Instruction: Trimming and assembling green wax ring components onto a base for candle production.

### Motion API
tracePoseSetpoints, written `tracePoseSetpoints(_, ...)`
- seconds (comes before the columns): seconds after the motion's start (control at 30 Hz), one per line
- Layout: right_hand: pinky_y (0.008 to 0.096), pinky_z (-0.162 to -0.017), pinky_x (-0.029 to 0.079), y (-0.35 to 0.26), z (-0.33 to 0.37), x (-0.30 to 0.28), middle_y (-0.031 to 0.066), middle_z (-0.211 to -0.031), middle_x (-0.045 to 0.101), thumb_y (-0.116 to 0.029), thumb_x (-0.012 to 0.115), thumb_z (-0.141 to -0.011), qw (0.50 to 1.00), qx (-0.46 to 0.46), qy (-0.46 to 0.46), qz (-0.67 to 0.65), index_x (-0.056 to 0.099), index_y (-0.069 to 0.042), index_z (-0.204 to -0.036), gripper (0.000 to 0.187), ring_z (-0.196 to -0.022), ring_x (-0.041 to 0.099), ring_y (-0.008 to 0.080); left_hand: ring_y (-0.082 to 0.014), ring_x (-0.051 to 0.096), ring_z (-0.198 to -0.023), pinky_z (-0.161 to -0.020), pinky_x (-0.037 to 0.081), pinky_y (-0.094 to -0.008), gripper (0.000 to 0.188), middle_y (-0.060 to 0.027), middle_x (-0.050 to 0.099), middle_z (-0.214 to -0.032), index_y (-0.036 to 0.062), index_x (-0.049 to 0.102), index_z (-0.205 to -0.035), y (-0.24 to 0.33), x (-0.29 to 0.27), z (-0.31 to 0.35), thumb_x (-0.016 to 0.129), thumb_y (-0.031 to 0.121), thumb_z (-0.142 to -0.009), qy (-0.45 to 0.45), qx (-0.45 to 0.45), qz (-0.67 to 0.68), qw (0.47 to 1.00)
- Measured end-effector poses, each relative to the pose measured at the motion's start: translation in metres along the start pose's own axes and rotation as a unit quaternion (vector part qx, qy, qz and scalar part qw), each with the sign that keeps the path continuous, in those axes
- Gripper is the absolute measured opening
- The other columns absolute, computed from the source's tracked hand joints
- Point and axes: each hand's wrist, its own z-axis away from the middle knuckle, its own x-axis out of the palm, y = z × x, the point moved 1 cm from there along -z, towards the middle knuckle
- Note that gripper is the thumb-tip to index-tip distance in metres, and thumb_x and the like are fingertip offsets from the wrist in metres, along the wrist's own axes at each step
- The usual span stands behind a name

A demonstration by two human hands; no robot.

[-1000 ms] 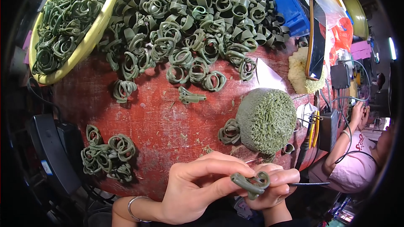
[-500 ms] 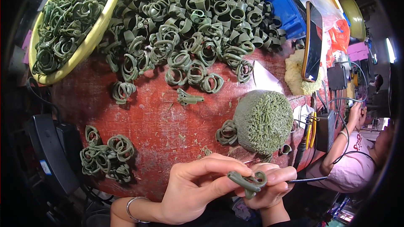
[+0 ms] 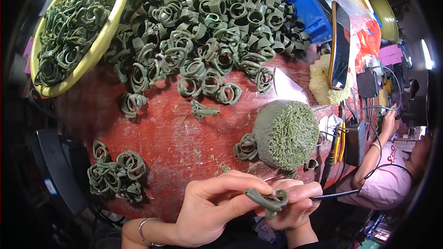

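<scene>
At the lower edge my left hand (image 3: 210, 205) pinches a small green wax ring piece (image 3: 266, 198) between thumb and forefinger. My right hand (image 3: 293, 203) is against the same piece from the right and grips a thin dark tool with a black cord (image 3: 334, 195) running off to the right. Both hands hover just in front of a red round table (image 3: 170, 138). A green dome-shaped lump (image 3: 286, 133) sits just beyond my hands.
A large heap of green rings (image 3: 207, 32) covers the far table. A yellow bowl (image 3: 92, 53) of rings is far left, a small ring cluster (image 3: 115, 175) near left. A blue bin (image 3: 307, 7), a phone (image 3: 340, 48) and a person in pink (image 3: 387, 175) are at right.
My hands have stayed in the same place on the ring piece, with only slight finger shifts. The view has tilted a little.
</scene>
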Motion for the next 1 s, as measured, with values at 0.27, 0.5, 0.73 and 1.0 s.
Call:
tracePoseSetpoints(0.27,0.0240,-0.041,0.044,-0.004,-0.004,0.004,0.0055,-0.054,0.050,-0.037,0.034,-0.085,0.992,-0.012,-0.036,0.120,0.030,-0.011,-0.086,0.027,-0.044,0.054,0.0161,-0.0211,0.055,-0.080,-0.071,0.047,-0.0319,0.015,-0.0185,0.052,-0.089,-0.0052,0.054,-0.086,-0.005,-0.005,0.003,0.057,0.005,-0.075,0.035,0.014,0.011,0.999)
tracePoseSetpoints(0.5,0.0238,-0.040,0.043,-0.004,-0.007,0.006,0.0048,-0.052,0.049,-0.039,0.028,-0.087,0.997,0.024,-0.044,0.059,0.029,-0.012,-0.086,0.027,-0.041,0.052,0.0156,-0.0148,0.055,-0.072,-0.063,0.043,-0.0227,0.016,-0.0108,0.055,-0.087,-0.0031,0.054,-0.091,-0.004,0.005,0.001,0.055,0.005,-0.077,0.030,-0.017,0.091,0.995)
tracePoseSetpoints(0.73,0.0268,-0.040,0.044,-0.002,-0.004,0.005,0.0070,-0.052,0.048,-0.032,0.032,-0.087,0.994,0.023,-0.046,0.101,0.028,-0.009,-0.087,0.023,-0.043,0.052,0.0157,-0.0115,0.054,-0.068,-0.057,0.041,-0.0193,0.017,-0.0076,0.057,-0.085,-0.0012,0.054,-0.092,-0.006,0.002,0.001,0.055,0.009,-0.078,0.023,-0.014,0.068,0.997)
tracePoseSetpoints(1.0,0.0244,-0.040,0.045,-0.002,0.002,0.014,0.0092,-0.054,0.050,-0.029,0.033,-0.087,0.994,-0.024,0.041,0.095,0.029,-0.005,-0.088,0.024,-0.043,0.052,0.0161,-0.0076,0.050,-0.063,-0.054,0.038,-0.0182,0.015,-0.0061,0.058,-0.082,-0.0009,0.055,-0.091,-0.003,0.001,0.001,0.054,0.005,-0.078,0.055,-0.009,0.028,0.998)
